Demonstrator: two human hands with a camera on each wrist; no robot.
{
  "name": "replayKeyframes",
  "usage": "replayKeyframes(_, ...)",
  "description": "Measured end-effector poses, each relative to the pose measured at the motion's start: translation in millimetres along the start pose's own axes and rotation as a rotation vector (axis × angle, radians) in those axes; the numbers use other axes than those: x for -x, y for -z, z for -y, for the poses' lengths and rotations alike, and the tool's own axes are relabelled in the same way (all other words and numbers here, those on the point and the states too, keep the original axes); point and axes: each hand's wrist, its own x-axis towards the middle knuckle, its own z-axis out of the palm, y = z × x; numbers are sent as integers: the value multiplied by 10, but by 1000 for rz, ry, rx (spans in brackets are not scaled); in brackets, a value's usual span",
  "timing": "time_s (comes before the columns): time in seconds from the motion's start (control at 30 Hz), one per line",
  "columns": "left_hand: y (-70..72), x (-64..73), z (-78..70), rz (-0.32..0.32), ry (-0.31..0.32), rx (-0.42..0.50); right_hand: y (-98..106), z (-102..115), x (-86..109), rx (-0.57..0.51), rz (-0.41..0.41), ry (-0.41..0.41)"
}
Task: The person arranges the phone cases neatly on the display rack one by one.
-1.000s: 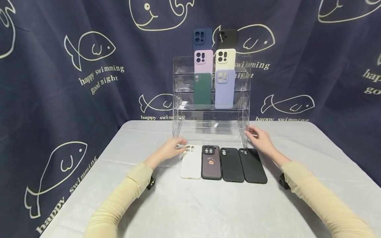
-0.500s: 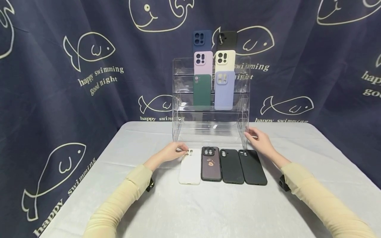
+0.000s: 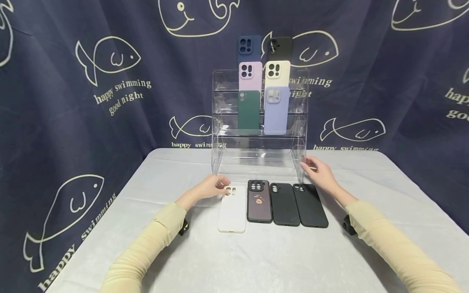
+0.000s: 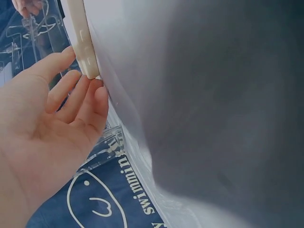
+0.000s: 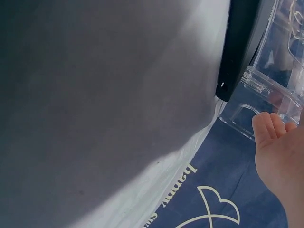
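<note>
My left hand [image 3: 209, 186] pinches a white phone case [image 3: 232, 209] at its camera end, with the case lying on the table. In the left wrist view the thumb lies over the edge of the case and the fingers curl at its end. My right hand [image 3: 321, 173] holds the lower right side of a clear acrylic display stand [image 3: 256, 166]. To the right of the white case lie a dark patterned phone case [image 3: 259, 205] and two black phone cases [image 3: 285, 207], side by side.
On the stand's upper tiers stand phone cases: dark blue [image 3: 250, 55], black [image 3: 281, 49], lilac [image 3: 253, 79], cream [image 3: 280, 77], green [image 3: 249, 112] and periwinkle [image 3: 275, 118]. A fish-print navy curtain [image 3: 146, 24] hangs behind the table [image 3: 278, 260].
The white phone case has slid toward me and slightly left, away from the dark patterned case, with my left hand at its top. The right hand stays at the stand.
</note>
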Motion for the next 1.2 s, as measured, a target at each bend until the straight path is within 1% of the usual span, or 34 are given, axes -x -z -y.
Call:
replayKeyframes(0.07, 3, 8, -7, 13, 16, -5, -1, -3, 3, -1, 0, 0)
replayKeyframes(0.27, -6, 29, -2, 28, 14, -62, 9, 12, 5, -6, 6, 1)
replayKeyframes(0.37, 1, 26, -3, 21, 10, -42, 19, 25, 1, -5, 6, 1)
replayKeyframes(0.5, 19, 19, -22, 15, 25, -3, 27, 37, 4, 1, 7, -1)
replayKeyframes(0.6, 26, 19, -25, 16, 48, 1, 24, 48, 13, 11, 9, -2)
replayKeyframes(0.73, 27, 14, -23, 25, 63, -2, 16, 55, 22, 14, 8, -10)
replayKeyframes(0.83, 32, 8, -18, 27, 61, 0, 12, 63, 21, 12, 9, -17)
replayKeyframes(0.97, 49, 0, -26, 22, 73, 36, 19, 73, 23, 11, 9, -26)
replayKeyframes(1.1, 76, -8, -42, 15, 93, 151, 20, 70, 24, 10, 9, -24)
replayKeyframes(1.2, 107, -17, -66, -17, 91, 218, 15, 65, 26, 11, 11, -18)
